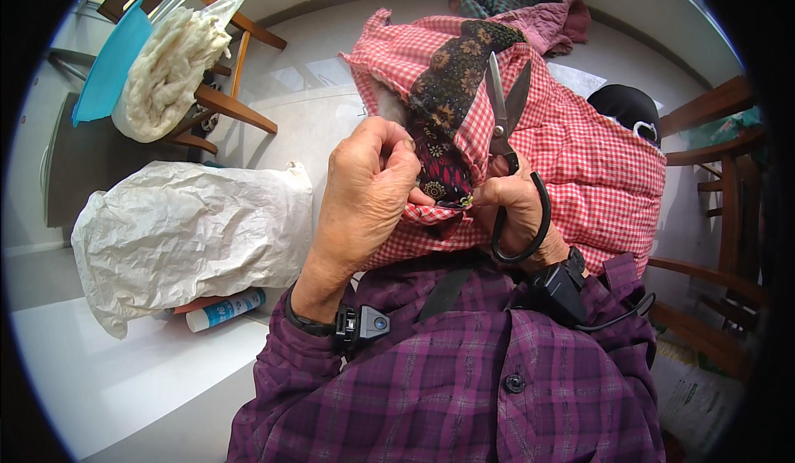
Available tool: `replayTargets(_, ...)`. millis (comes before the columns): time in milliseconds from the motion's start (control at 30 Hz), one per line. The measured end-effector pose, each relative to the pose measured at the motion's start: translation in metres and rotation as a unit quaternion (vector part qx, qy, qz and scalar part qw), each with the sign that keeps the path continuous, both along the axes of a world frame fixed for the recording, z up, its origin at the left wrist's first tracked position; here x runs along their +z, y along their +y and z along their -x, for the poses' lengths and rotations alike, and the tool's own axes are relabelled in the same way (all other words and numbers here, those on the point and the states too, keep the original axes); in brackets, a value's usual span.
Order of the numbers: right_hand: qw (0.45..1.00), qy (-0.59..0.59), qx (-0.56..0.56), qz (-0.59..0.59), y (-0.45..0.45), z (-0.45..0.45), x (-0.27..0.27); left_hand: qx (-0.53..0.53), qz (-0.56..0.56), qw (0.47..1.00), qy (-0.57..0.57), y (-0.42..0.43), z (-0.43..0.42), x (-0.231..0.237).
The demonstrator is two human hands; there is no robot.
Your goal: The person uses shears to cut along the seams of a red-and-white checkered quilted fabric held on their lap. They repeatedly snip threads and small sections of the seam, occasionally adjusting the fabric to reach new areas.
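Observation:
Across my lap lies a padded red-and-white gingham cloth [596, 171] with a dark floral fabric [447, 84] showing in its middle. My left hand [372, 189] pinches the edge of the cloth between thumb and fingers. My right hand [515, 202] holds a pair of scissors [500, 127] with black handles. Their blades are spread and point away from me, over the gingham. The fingers of my right hand also meet the cloth edge beside a small yellow-green spot. Pale fluffy filling [390, 103] shows in an opening just beyond my left hand.
A rolled cream batting [177, 71] rests on a wooden chair [236, 112] beside a blue plastic piece [112, 65]. A crumpled white bag [199, 233] lies at left above a blue-and-white tube [227, 309]. Pink quilted cloth [553, 25] is on the floor ahead; a wooden chair [714, 152] stands at right.

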State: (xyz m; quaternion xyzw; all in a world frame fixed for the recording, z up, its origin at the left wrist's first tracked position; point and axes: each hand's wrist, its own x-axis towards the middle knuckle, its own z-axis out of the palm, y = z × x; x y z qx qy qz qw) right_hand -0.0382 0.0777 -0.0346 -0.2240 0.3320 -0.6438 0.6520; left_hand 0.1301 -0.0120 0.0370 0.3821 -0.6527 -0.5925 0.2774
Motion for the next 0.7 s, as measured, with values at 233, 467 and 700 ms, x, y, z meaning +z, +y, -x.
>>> replayTargets(233,1.0,-0.021,0.004,0.017,-0.004,-0.001,-0.002,0.024,-0.002,1.0,0.002,0.002,0.003,0.0)
replayTargets(467,0.999,-0.036,0.001,0.031,-0.004,-0.002,0.001,0.006,0.071,0.995,-0.066,0.002,0.004,0.0)
replayTargets(700,0.997,-0.061,-0.009,0.045,0.001,-0.001,0.004,-0.002,0.408,0.898,-0.164,-0.002,0.011,-0.012)
